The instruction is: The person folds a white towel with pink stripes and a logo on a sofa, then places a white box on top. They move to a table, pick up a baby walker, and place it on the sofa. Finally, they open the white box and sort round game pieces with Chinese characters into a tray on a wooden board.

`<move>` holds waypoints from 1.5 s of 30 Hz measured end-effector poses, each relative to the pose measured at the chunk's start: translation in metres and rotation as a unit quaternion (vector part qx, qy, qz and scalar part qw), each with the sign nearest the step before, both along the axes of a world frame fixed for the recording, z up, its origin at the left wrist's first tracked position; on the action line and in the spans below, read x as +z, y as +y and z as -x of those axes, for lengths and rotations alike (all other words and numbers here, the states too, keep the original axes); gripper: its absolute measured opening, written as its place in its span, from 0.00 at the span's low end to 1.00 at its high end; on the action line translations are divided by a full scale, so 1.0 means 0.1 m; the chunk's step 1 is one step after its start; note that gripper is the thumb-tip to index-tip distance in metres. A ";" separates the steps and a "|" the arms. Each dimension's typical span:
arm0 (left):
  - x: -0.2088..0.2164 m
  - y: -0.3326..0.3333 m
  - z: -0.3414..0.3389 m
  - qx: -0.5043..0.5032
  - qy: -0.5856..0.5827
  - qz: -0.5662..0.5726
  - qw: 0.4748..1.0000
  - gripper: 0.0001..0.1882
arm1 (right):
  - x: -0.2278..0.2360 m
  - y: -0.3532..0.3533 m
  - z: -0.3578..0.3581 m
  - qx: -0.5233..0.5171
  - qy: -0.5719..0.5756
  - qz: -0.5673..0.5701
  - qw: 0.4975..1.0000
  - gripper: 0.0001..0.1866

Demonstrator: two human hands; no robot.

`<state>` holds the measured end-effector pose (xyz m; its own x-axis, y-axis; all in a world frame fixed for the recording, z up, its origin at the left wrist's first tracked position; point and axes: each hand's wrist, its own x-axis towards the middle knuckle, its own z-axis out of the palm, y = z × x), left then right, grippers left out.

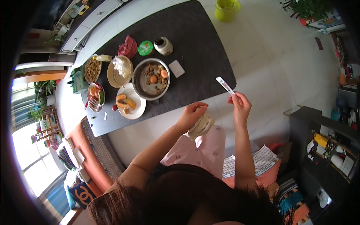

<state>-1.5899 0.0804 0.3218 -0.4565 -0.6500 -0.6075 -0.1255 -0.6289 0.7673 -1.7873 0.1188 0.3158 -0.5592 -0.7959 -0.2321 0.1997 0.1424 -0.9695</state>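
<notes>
Pinching a white packet (225, 85) in my right fingers (236, 99), I hold it by the near right corner of the counter (204, 60); my left fingers (195, 107) curl over a cream cloth (201, 127) above my lap (214, 148), whether gripping it I can't tell.

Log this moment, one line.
right hand: holds slim white strip; left hand: at cream fabric bundle, grip unclear; round steel bowl: on dark table

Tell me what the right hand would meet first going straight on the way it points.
Probably the near right corner of the dark table: the slim white packet in the right hand overlaps it in view. Depth is unclear; it might pass above.
</notes>
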 end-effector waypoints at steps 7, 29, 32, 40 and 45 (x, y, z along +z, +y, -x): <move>0.23 -1.27 1.04 0.193 0.234 -0.257 0.918 0.25 | 0.11 -1.65 1.17 0.007 -0.104 -0.083 0.991 0.07; -0.23 -2.46 3.43 0.531 0.116 -0.330 0.772 0.14 | -2.91 -7.96 4.44 0.016 -0.111 -0.158 0.981 0.17; -0.28 -2.35 3.44 0.590 0.077 -0.304 0.744 0.13 | -2.76 -7.87 4.09 0.181 -0.052 -0.229 0.955 0.39; -0.20 -2.39 3.09 0.737 0.064 -0.181 0.647 0.16 | -0.74 -4.90 2.47 0.617 -0.143 -0.141 0.761 0.36; 0.67 -2.50 3.04 0.670 0.020 0.126 0.731 0.35 | 0.66 -3.31 1.80 0.671 -0.014 0.043 0.740 0.33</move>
